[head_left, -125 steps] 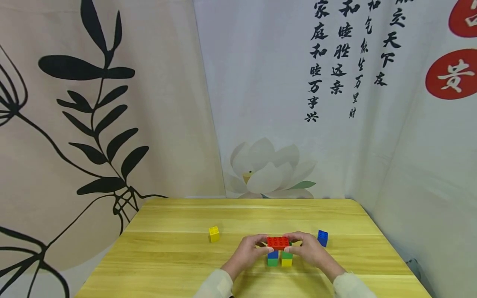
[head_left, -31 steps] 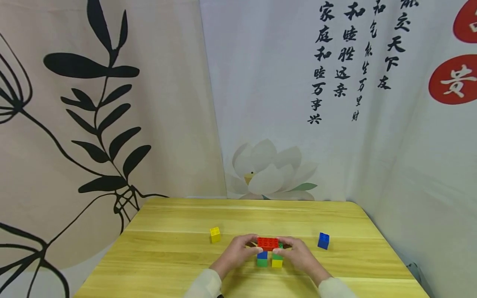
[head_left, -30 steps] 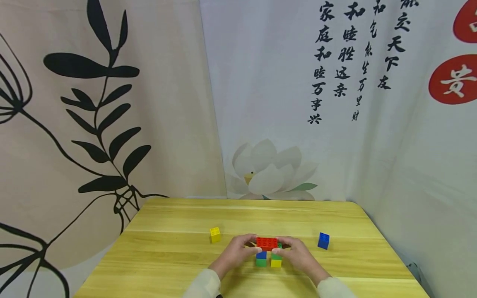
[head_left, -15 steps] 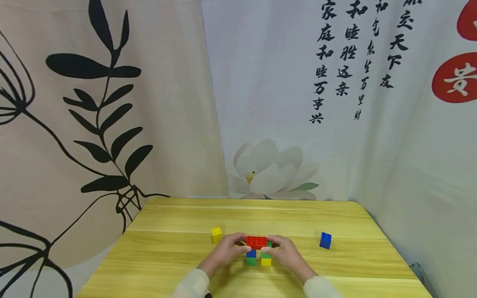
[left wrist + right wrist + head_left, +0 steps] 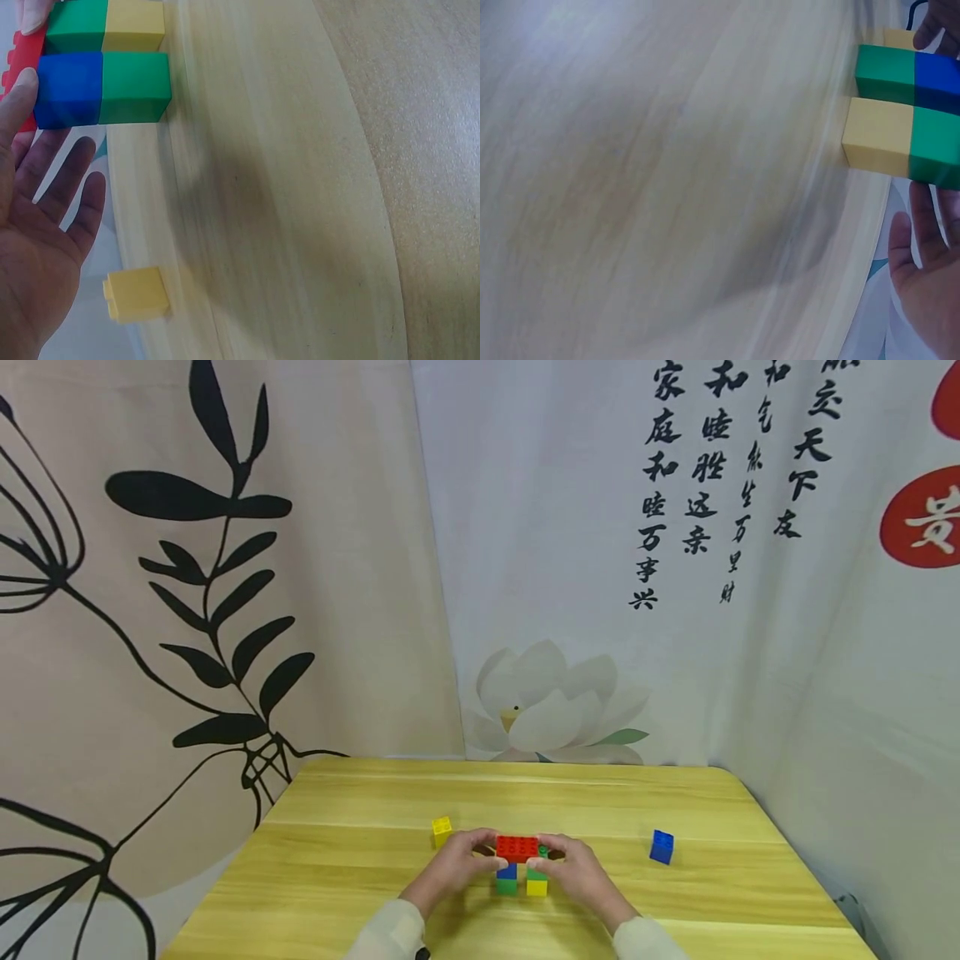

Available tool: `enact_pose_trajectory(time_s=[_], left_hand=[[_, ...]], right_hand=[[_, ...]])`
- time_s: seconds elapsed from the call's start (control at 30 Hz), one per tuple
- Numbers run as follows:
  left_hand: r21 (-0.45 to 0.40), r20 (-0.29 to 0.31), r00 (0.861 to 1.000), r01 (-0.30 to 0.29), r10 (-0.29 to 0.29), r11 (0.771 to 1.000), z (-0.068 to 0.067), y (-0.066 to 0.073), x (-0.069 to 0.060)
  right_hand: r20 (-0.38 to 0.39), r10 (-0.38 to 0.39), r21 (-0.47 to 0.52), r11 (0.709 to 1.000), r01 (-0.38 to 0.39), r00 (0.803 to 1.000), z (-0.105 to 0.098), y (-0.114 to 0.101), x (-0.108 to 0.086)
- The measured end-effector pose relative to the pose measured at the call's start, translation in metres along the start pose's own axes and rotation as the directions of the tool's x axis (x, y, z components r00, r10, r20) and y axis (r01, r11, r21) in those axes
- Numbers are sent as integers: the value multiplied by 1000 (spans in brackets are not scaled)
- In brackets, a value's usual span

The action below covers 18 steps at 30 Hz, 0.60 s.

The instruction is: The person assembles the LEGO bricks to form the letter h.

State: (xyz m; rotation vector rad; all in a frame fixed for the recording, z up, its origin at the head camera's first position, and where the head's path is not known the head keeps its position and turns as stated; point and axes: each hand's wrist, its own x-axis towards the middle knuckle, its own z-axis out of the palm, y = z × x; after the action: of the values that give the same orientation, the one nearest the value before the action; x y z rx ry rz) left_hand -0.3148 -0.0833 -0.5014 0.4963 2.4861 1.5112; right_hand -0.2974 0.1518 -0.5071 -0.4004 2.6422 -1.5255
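Note:
A red building brick [image 5: 517, 849] with studs lies across the tops of two short columns of blocks. The left column is a blue block [image 5: 69, 90] over a green block [image 5: 135, 88]; the right one is a green block [image 5: 936, 146] over a yellow block [image 5: 877, 137]. My left hand [image 5: 453, 864] pinches the red brick's left end between thumb and fingers. At the other end, my right hand [image 5: 577, 870] grips brick and right column top, its thumb in front. A green stud shows beside the red brick's right end. Whether the columns touch the table is unclear.
A loose yellow block [image 5: 442, 832] stands behind my left hand on the wooden table [image 5: 337, 860]. Farther right is a loose blue block [image 5: 662, 847]. Behind the table hangs a printed curtain [image 5: 360, 568] with plant drawings and writing.
Both hands have moved left across the table with the red brick and both columns, keeping the same hold. Over the last half second they barely move. The head view has shifted slightly.

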Motion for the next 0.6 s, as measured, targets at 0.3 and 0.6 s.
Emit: enact_pose_trajectory(time_s=[0.3,0.6], left_hand=[[-8,4,1000,-11,11,1000,-1,1,0],[-16,16,1000,17,-17,1000,-1,-1,2]], right_hand=[[-6,22,15,1000,-22,1000,-3,4,1],[-36,38,24,999,-37,999,-4,12,-1]])
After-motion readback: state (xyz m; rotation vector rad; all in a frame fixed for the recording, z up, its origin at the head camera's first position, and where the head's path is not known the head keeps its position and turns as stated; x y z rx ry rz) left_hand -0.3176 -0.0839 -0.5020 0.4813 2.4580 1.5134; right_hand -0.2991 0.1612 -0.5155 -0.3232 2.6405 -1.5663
